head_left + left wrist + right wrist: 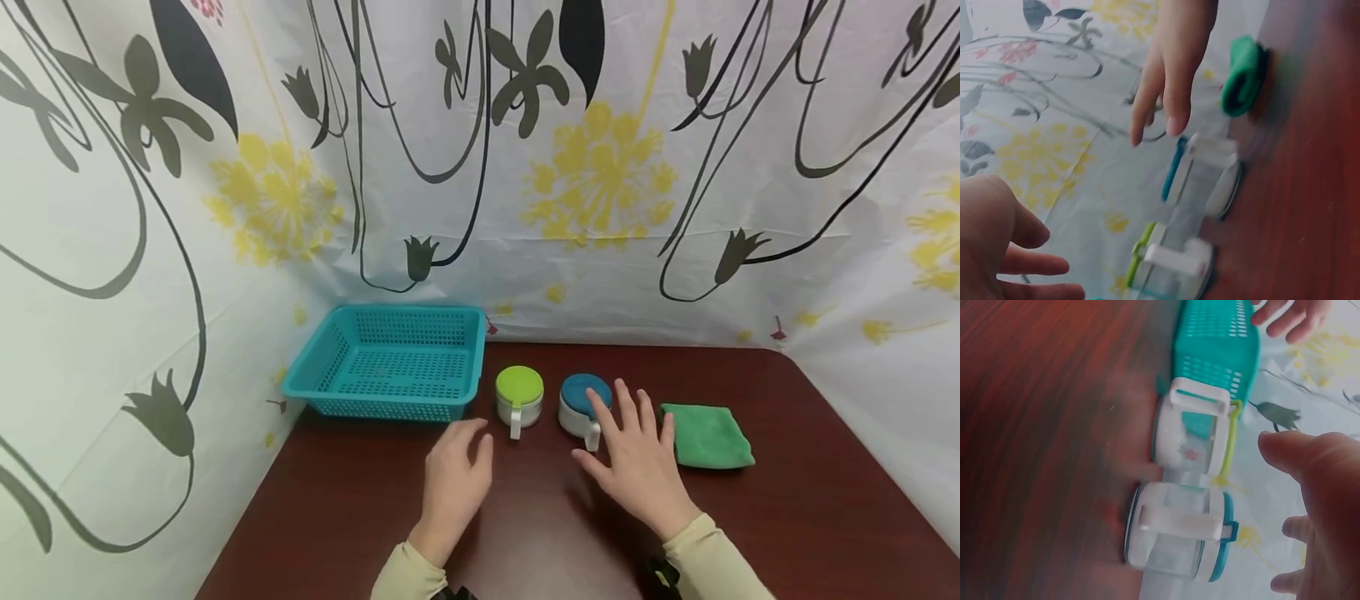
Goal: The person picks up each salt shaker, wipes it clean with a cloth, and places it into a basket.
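Observation:
Two clear jars with white handles stand on the table, one with a green lid, the other with a blue lid. My right hand is spread over the near right side of the blue-lidded jar, holding nothing; whether a fingertip touches the lid, I cannot tell. My left hand, fingers relaxed and empty, hovers in front of the basket's right corner, left of the green-lidded jar. In the left wrist view both hands appear beside the jars, apart from them.
A teal perforated basket stands at the back left of the dark red table. A folded green cloth lies right of the jars. Patterned white sheeting hangs behind and along the sides.

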`<control>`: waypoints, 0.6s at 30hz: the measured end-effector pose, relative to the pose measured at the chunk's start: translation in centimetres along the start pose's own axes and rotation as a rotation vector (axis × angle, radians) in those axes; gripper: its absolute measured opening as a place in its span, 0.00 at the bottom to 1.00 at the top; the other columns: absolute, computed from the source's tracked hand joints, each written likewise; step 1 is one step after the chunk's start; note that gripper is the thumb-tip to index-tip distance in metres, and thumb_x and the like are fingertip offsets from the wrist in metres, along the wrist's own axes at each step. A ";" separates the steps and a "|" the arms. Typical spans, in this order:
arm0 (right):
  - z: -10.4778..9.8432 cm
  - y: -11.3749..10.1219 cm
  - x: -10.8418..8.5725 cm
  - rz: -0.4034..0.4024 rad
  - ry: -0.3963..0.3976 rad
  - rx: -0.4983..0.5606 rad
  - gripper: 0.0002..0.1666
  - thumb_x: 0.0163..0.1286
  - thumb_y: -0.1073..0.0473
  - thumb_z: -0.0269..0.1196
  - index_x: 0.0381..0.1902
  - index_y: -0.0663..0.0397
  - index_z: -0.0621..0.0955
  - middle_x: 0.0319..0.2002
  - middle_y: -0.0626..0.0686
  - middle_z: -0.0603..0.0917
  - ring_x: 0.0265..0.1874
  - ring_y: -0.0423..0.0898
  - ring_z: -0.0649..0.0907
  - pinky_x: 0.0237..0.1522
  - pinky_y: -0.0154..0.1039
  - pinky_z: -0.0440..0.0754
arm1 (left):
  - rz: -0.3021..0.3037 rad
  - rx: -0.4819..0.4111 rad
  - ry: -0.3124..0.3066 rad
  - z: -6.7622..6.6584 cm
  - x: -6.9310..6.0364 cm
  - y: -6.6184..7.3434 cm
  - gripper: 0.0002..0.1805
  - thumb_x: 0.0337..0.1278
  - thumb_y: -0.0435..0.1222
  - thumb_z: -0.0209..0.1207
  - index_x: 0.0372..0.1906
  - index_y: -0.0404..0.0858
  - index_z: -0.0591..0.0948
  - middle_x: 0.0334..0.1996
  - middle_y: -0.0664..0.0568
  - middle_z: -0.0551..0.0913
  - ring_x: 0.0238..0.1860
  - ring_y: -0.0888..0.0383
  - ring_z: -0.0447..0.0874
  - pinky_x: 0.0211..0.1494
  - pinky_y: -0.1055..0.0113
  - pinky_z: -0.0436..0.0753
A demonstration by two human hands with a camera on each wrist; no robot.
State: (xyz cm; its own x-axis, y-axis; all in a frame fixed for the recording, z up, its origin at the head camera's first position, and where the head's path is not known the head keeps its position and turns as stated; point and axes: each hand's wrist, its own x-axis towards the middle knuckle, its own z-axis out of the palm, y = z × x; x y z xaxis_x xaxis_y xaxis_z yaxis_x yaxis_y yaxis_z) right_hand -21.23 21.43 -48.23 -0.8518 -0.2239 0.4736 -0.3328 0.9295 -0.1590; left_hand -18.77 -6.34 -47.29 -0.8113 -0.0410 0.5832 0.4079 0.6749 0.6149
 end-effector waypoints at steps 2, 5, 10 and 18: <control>-0.1 0.7 0.0 -0.027 -0.021 -0.016 0.56 0.59 0.31 0.68 0.79 0.38 0.59 0.78 0.63 0.52 0.72 0.71 0.55 0.59 0.82 0.49 | -0.038 -0.029 -0.064 0.4 -0.1 0.0 0.13 0.66 0.37 0.62 0.54 0.43 0.84 0.49 0.54 0.85 0.51 0.58 0.83 0.53 0.56 0.83; -0.3 2.0 -0.3 -0.049 -0.045 -0.056 0.57 0.58 0.34 0.70 0.79 0.39 0.59 0.77 0.63 0.53 0.71 0.71 0.57 0.58 0.81 0.52 | -0.081 -0.074 -0.141 0.8 0.1 -0.1 0.15 0.67 0.38 0.61 0.57 0.43 0.83 0.51 0.53 0.84 0.52 0.58 0.82 0.54 0.55 0.82; -0.6 4.7 -1.2 -0.072 -0.071 -0.126 0.57 0.57 0.36 0.71 0.79 0.43 0.60 0.76 0.65 0.55 0.70 0.72 0.60 0.56 0.82 0.55 | -0.186 -0.166 -0.234 1.7 0.8 -0.8 0.17 0.67 0.37 0.62 0.58 0.44 0.81 0.50 0.49 0.85 0.49 0.56 0.83 0.51 0.55 0.83; -1.0 8.3 -1.9 -0.140 -0.111 -0.225 0.55 0.56 0.38 0.72 0.77 0.44 0.64 0.75 0.67 0.56 0.67 0.73 0.63 0.55 0.81 0.59 | -0.373 -0.286 -0.297 2.9 2.2 -1.9 0.16 0.65 0.36 0.61 0.57 0.39 0.81 0.48 0.44 0.84 0.48 0.51 0.83 0.51 0.53 0.83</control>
State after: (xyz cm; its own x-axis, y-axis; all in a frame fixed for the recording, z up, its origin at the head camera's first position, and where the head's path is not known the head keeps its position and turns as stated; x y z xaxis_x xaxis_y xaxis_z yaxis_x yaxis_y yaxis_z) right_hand -21.96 29.82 -49.55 -0.8472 -0.3737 0.3775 -0.3625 0.9262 0.1034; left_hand -22.57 -5.55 -48.72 -0.9889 -0.0015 0.1488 0.1340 0.4259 0.8948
